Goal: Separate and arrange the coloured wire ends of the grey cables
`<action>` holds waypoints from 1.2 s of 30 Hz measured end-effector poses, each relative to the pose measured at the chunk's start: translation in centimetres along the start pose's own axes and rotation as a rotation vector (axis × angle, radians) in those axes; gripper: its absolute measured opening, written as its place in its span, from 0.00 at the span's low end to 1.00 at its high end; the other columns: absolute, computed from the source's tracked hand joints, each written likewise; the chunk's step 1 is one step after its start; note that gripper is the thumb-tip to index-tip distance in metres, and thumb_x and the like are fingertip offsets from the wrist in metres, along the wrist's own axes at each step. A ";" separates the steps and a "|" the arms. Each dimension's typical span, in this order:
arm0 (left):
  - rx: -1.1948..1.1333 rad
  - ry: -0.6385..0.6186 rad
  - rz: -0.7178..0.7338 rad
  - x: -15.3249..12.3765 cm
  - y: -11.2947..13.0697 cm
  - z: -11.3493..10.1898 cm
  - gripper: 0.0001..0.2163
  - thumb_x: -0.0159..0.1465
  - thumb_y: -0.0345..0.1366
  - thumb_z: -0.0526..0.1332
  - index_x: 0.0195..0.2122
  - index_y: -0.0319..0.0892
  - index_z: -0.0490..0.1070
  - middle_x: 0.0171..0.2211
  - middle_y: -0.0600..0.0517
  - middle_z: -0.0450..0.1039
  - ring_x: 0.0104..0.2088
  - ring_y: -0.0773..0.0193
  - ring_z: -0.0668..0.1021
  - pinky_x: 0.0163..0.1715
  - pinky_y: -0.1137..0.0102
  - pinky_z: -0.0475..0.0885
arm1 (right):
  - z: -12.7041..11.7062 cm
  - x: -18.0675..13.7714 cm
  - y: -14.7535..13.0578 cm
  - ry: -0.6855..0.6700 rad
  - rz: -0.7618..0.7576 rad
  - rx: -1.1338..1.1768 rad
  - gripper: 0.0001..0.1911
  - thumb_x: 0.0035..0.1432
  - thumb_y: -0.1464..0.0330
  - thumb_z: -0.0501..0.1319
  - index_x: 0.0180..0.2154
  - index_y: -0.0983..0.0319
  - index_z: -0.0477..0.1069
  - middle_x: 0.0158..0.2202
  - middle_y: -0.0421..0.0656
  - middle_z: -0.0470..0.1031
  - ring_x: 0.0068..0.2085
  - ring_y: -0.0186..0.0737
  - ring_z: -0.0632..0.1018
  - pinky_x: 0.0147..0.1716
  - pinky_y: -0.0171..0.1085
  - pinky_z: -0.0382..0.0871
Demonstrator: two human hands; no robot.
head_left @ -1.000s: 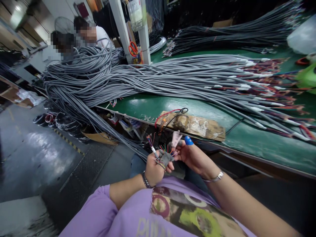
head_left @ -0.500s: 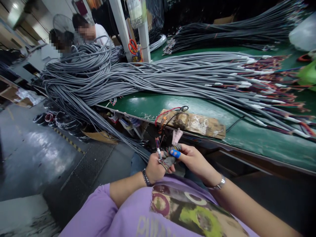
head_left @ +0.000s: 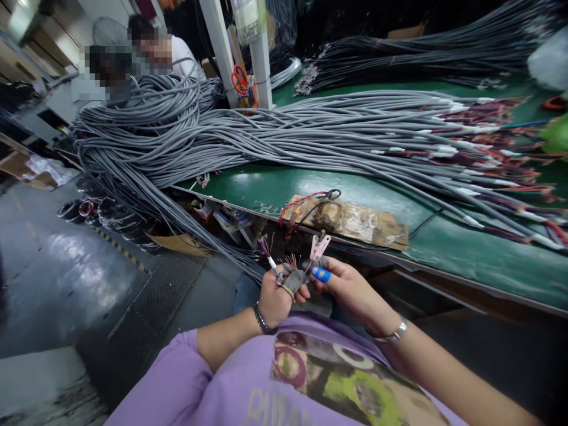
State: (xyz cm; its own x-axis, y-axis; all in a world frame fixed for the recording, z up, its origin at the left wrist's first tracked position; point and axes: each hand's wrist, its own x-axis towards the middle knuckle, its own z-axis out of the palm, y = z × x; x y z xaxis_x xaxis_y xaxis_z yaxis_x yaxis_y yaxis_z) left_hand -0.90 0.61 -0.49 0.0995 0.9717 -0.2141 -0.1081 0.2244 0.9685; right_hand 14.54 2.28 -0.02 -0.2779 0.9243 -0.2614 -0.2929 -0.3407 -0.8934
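My left hand (head_left: pixel 276 296) is closed around a grey cable (head_left: pixel 277 273), whose white-sleeved end points up with thin coloured wires (head_left: pixel 266 245) fanning out. A dark grey piece with a yellow edge (head_left: pixel 293 280) lies across its fingers, its kind unclear. Short coloured wires (head_left: pixel 293 260) stick up behind that piece. My right hand (head_left: pixel 348 287), with blue tape (head_left: pixel 320 274) on the thumb, is closed beside it, pinching a small dark item I cannot make out. Just above those fingertips stands a pink clip (head_left: pixel 318 246).
A long bundle of grey cables (head_left: pixel 266 133) with stripped ends covers the green bench (head_left: pixel 248 189). A taped wooden block (head_left: pixel 355 223) with red and black leads sits at the edge. Orange-handled scissors (head_left: pixel 239 78) hang by a post (head_left: pixel 261 71). Two people are beyond the cables.
My hands have drawn slightly apart. The cable end in my left hand has tilted left, and more short coloured wires show between my hands. The pink clip shows more plainly.
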 end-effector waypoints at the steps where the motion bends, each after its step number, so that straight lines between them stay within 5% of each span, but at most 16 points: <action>1: 0.016 -0.011 0.000 0.0 0.1 0.0 0.22 0.58 0.55 0.61 0.23 0.39 0.67 0.17 0.53 0.70 0.16 0.73 0.69 0.16 0.77 0.60 | 0.3 0.0 -0.1 0.020 -0.030 -0.037 0.19 0.43 0.55 0.72 0.29 0.63 0.74 0.23 0.38 0.69 0.25 0.32 0.65 0.26 0.34 0.61; 11: 0.046 -0.093 -0.017 0.0 0.6 0.0 0.22 0.57 0.55 0.62 0.24 0.38 0.68 0.17 0.53 0.70 0.16 0.72 0.70 0.17 0.77 0.62 | 1.8 0.2 -0.3 0.110 -0.087 -0.092 0.18 0.47 0.54 0.69 0.27 0.62 0.71 0.21 0.38 0.69 0.22 0.32 0.66 0.23 0.35 0.57; 23: -0.162 0.059 0.034 0.4 -0.6 -0.1 0.18 0.58 0.50 0.63 0.27 0.38 0.69 0.15 0.55 0.69 0.13 0.73 0.67 0.13 0.78 0.55 | 1.2 0.9 0.9 0.079 -0.009 0.120 0.18 0.42 0.57 0.73 0.26 0.62 0.71 0.20 0.36 0.66 0.23 0.30 0.64 0.25 0.34 0.59; 32: -0.024 -0.012 0.000 0.1 -0.4 -0.2 0.22 0.58 0.54 0.61 0.21 0.39 0.67 0.15 0.54 0.69 0.14 0.73 0.68 0.15 0.77 0.59 | 1.6 0.5 0.6 -0.166 -0.013 0.202 0.11 0.55 0.61 0.64 0.33 0.61 0.69 0.20 0.38 0.70 0.22 0.39 0.73 0.28 0.40 0.65; 36: 0.016 -0.027 -0.018 0.0 -0.1 0.0 0.22 0.57 0.55 0.62 0.22 0.39 0.67 0.15 0.53 0.69 0.15 0.72 0.69 0.16 0.76 0.60 | 2.1 0.4 0.5 -0.121 -0.014 0.117 0.12 0.54 0.59 0.66 0.32 0.61 0.69 0.19 0.38 0.72 0.20 0.37 0.72 0.25 0.38 0.63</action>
State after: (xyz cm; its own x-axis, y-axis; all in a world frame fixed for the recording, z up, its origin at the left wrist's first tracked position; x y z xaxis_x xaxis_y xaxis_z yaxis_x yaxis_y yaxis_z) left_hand -0.92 0.61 -0.64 0.1282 0.9651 -0.2283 -0.0901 0.2406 0.9664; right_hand 12.36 2.16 0.22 -0.3789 0.9042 -0.1972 -0.4004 -0.3523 -0.8459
